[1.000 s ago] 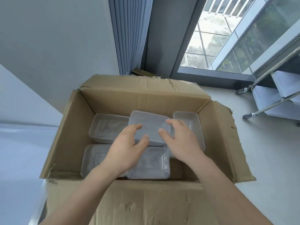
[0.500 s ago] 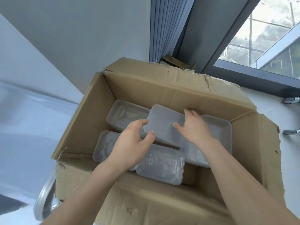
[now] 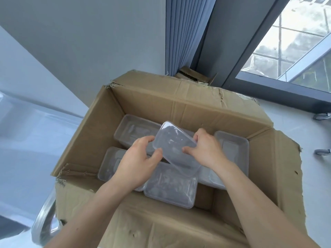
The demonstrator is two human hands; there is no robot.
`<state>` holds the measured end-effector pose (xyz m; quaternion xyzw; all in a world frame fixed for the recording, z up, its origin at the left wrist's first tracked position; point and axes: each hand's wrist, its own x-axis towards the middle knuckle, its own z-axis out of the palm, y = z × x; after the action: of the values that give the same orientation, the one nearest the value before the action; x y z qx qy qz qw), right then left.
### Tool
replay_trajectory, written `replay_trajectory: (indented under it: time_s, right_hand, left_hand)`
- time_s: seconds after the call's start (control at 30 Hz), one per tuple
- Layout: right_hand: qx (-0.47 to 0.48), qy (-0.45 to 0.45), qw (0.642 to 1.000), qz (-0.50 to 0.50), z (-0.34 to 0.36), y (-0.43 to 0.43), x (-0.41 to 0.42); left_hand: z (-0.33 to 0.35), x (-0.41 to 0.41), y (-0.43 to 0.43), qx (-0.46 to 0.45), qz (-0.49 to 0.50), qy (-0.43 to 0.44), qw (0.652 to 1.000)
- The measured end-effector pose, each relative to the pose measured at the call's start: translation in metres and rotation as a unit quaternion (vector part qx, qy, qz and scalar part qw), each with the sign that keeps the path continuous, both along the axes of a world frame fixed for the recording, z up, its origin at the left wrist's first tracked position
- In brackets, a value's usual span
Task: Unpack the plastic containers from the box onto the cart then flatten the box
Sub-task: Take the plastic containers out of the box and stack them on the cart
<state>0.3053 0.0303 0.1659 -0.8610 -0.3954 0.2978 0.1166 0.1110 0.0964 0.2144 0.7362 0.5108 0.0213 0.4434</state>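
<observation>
An open brown cardboard box stands in front of me with its flaps folded out. Inside lie several clear plastic containers, among them one at the back left, one at the right and one at the front. Both hands are inside the box on a tilted clear container in the middle. My left hand grips its near left edge, thumb on top. My right hand holds its right side, fingers curled over the far edge.
A shiny metal cart handle curves at the lower left beside the box. A grey-white surface lies to the left. Blue curtain and a window frame stand behind. Caster wheels show on the floor at the right.
The middle container has been tipped up and lifted off the ones under it, held by both hands. My view has swung left and closer to the box.
</observation>
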Motion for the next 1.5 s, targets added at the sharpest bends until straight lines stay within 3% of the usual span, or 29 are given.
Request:
replay_trajectory:
  time_s: [0.2, 0.43, 0.57, 0.73, 0.83, 0.97, 1.17, 1.37, 1.5]
  right_hand:
    - [0.126, 0.094, 0.978, -0.134, 0.038, -0.027, -0.013]
    - [0.273, 0.216, 0.912, -0.216, 0.078, -0.065, -0.042]
    - [0.31, 0.218, 0.896, -0.231, 0.087, -0.083, -0.055]
    - [0.353, 0.3, 0.833, -0.303, 0.067, -0.105, -0.051]
    - [0.284, 0.194, 0.86, -0.377, 0.04, -0.113, -0.027]
    - [0.09, 0.031, 0.947, -0.306, 0.005, -0.11, 0.009]
    - [-0.06, -0.158, 0.968, -0.187, -0.012, -0.091, 0.003]
    - [-0.065, -0.159, 0.967, -0.187, -0.019, -0.086, -0.002]
    - [-0.037, -0.035, 0.957, -0.286, -0.021, -0.087, 0.003]
  left_hand:
    - [0.014, -0.005, -0.008, -0.001, 0.028, -0.012, 1.0]
    - [0.056, 0.006, -0.028, -0.129, 0.063, -0.234, 0.962]
    - [0.062, 0.013, -0.035, -0.151, 0.059, -0.273, 0.948]
    - [0.058, 0.013, -0.042, -0.15, 0.058, -0.29, 0.944]
    - [0.049, 0.007, -0.044, -0.162, 0.083, -0.289, 0.94]
    - [0.047, 0.004, -0.045, -0.165, 0.09, -0.285, 0.94]
    - [0.046, 0.002, -0.043, -0.159, 0.092, -0.288, 0.94]
    - [0.041, -0.003, -0.039, -0.154, 0.118, -0.29, 0.937]
    - [0.041, -0.005, -0.037, -0.154, 0.111, -0.29, 0.938]
